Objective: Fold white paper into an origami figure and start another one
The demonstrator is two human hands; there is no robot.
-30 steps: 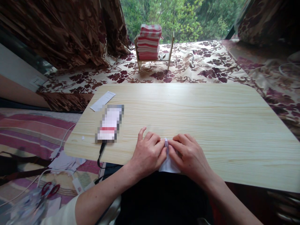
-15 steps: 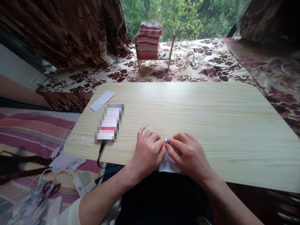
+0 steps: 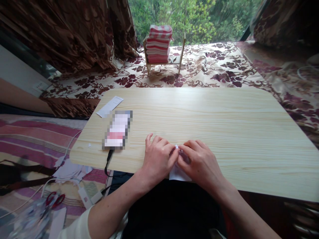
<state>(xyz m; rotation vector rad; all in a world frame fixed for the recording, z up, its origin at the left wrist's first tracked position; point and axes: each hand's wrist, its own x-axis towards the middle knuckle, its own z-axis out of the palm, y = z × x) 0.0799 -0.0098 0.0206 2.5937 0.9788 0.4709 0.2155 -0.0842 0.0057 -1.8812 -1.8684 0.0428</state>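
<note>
A small piece of white paper (image 3: 178,174) lies at the near edge of the wooden table, its upper end pinched to a narrow point between my fingertips. My left hand (image 3: 159,156) grips that end from the left with thumb and index finger, the little finger lifted. From the right, my right hand (image 3: 199,161) pinches the same end, thumb and index finger nearly meeting the left ones. Both hands cover much of the paper, so its folds are mostly hidden.
On the wooden table (image 3: 224,132), a blurred-out phone (image 3: 117,130) with a black strap and a white paper strip (image 3: 110,106) lie at left. Red-handled scissors (image 3: 55,199) and paper scraps (image 3: 72,171) rest on the striped bedding. Beyond stands a small rack with folded cloths (image 3: 158,46).
My fingertips have closed in further over the paper's pinched tip, so less of it shows. The view has shifted slightly; the other things stay put.
</note>
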